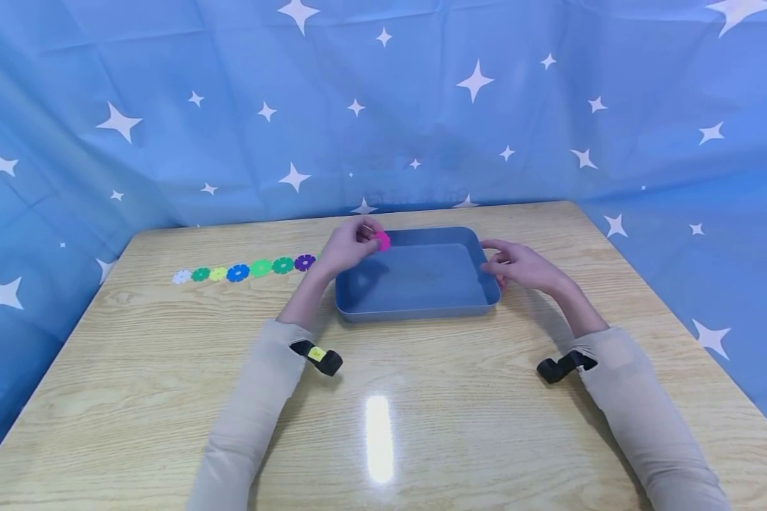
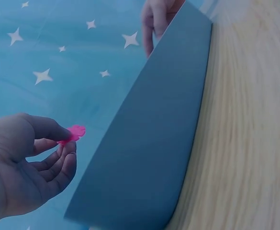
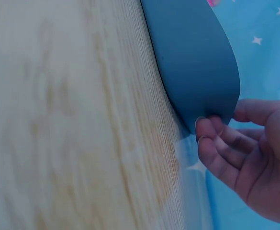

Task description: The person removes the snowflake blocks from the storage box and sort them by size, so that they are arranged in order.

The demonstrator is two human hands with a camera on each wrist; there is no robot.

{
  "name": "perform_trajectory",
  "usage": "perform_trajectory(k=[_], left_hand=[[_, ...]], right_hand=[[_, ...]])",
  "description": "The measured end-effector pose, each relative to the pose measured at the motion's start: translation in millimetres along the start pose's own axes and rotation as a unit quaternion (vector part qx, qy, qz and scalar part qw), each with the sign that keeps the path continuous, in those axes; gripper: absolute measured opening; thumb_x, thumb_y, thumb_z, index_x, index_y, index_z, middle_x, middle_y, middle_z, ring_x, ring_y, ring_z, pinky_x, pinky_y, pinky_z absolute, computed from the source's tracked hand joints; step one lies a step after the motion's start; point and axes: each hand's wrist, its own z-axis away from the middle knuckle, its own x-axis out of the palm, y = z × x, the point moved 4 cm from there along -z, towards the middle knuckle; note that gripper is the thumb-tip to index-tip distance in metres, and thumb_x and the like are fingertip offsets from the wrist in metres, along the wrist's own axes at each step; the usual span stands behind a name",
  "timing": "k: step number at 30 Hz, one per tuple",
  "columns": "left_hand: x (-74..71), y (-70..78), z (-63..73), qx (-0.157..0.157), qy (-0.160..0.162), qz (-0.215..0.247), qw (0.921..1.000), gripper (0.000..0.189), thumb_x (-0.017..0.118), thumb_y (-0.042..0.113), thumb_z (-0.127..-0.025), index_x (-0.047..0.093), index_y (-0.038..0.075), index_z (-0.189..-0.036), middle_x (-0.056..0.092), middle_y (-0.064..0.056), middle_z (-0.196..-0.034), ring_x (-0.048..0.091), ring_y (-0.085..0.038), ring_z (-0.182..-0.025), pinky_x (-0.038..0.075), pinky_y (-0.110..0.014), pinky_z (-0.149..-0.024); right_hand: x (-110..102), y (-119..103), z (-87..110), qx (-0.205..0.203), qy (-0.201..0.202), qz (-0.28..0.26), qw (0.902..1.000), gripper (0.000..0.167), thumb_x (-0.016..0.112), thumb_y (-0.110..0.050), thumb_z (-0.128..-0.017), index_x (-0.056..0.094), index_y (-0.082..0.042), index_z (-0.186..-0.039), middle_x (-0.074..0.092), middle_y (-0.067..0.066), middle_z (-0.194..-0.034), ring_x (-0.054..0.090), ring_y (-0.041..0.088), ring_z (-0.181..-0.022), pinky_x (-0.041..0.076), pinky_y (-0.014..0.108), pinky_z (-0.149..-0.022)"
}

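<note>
My left hand (image 1: pixel 351 245) pinches a pink notched plastic disc (image 1: pixel 383 241) between thumb and fingertips, above the left part of a blue-grey rectangular tray (image 1: pixel 415 312). In the left wrist view the pink disc (image 2: pixel 76 133) is seen nearly edge-on, apart from the tray wall (image 2: pixel 144 120). At the tray's right end, my right hand (image 1: pixel 520 266) holds the wall. The right wrist view shows curled fingers (image 3: pixel 218 143) against the outside of the wall, with another digit by the rim. The tray's floor holds nothing that I can see.
Left of the tray, a row of similar discs lies on the wooden table (image 1: pixel 166 369), from a white disc (image 1: pixel 182 277) to a purple disc (image 1: pixel 305 262). A further green one is mostly hidden by the left arm. A blue starred curtain (image 1: pixel 383 106) hangs behind.
</note>
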Motion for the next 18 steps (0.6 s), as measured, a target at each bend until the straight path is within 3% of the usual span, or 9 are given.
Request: perform_trajectory(k=[6, 13, 16, 18], left_hand=[[-24.2, -9.4, 9.7, -0.021, 0.015, 0.021, 0.9995, 0.017, 0.063, 0.004, -0.097, 0.062, 0.000, -0.114, 0.062, -0.014, -0.101, 0.058, -0.024, -0.089, 0.052, -0.034, -0.079], [-52.4, -21.9, 22.4, -0.028, 0.033, 0.050, 0.9978, 0.020, 0.064, 0.005, -0.098, 0.061, -0.002, -0.117, 0.063, -0.017, -0.109, 0.060, -0.028, -0.094, 0.051, -0.052, -0.091], [-65.2, -27.7, 28.7, -0.036, 0.039, 0.047, 0.9975, 0.022, 0.062, 0.006, -0.099, 0.060, -0.003, -0.120, 0.063, -0.019, -0.112, 0.061, -0.034, -0.097, 0.050, -0.054, -0.092], [-74.2, -30.8, 33.7, -0.042, 0.042, 0.045, 0.9972, 0.025, 0.061, 0.006, -0.100, 0.059, -0.004, -0.123, 0.063, -0.020, -0.115, 0.061, -0.036, -0.100, 0.051, -0.049, -0.091]], right_hand=[[0, 0, 0.2, 0.000, 0.001, -0.003, 1.0000, 0.064, 0.057, -0.020, -0.104, 0.026, 0.000, -0.157, 0.057, 0.013, -0.075, 0.058, 0.033, -0.069, 0.052, 0.043, -0.073], [0, 1, -1.4, -0.004, 0.001, 0.009, 0.9999, 0.063, 0.056, -0.020, -0.105, 0.027, 0.000, -0.156, 0.057, 0.012, -0.074, 0.059, 0.035, -0.069, 0.052, 0.043, -0.074], [0, 2, -1.8, -0.004, 0.001, 0.012, 0.9999, 0.063, 0.056, -0.020, -0.105, 0.027, 0.001, -0.156, 0.057, 0.011, -0.074, 0.059, 0.037, -0.069, 0.052, 0.043, -0.073], [0, 2, -2.0, -0.003, 0.001, 0.013, 0.9999, 0.063, 0.056, -0.020, -0.105, 0.027, 0.001, -0.156, 0.057, 0.011, -0.074, 0.059, 0.036, -0.069, 0.052, 0.043, -0.073]])
